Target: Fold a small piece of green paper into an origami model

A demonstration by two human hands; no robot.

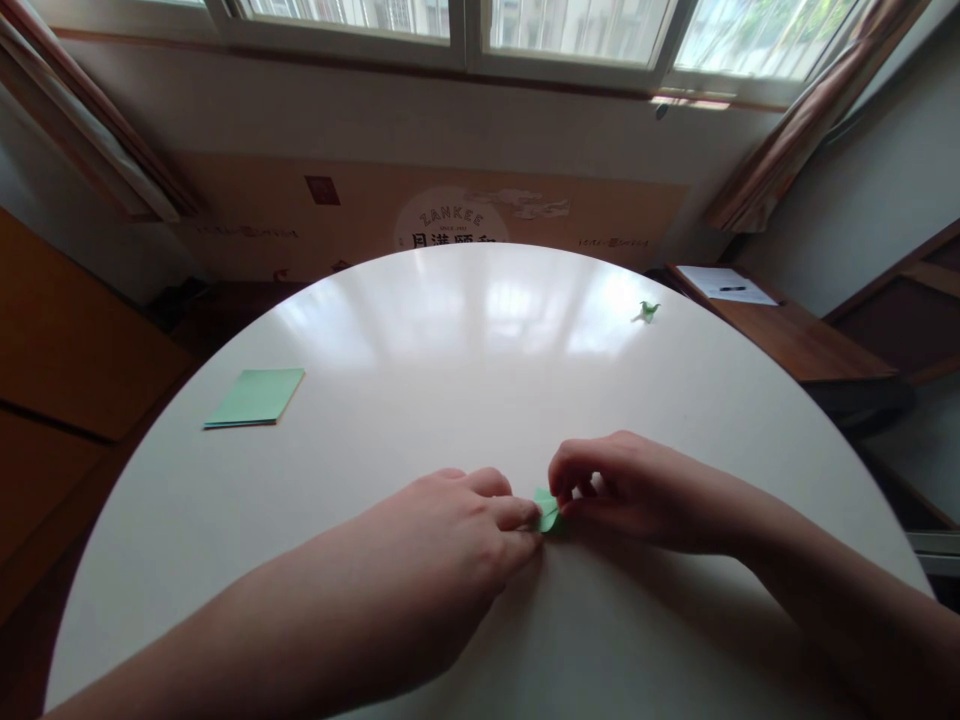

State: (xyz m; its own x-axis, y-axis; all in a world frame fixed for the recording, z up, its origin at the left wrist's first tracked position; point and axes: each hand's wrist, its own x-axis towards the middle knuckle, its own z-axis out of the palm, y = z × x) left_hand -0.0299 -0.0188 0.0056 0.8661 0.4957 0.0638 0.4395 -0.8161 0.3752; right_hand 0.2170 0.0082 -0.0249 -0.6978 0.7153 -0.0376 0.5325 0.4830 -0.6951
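The right hand [615,485] holds with narrow grip the right edge of a small green paper [547,510]; the left hand [480,525] holds its left side, on the bench [420,400]; farther, I see a stack [255,397] at left, a green figure [649,312] at right.

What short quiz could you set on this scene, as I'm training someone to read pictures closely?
1. Open: What colour is the top of the paper stack?
2. Multiple choice: Of the left hand and the right hand, which has fingers at the small green paper?
A) the left only
B) the right only
C) both
3. Fill the gap: Seen from the wearer's seat, the green figure stands toward the far ____ edge of the white table.

Key: 1. Light green. 2. C. 3. Right.
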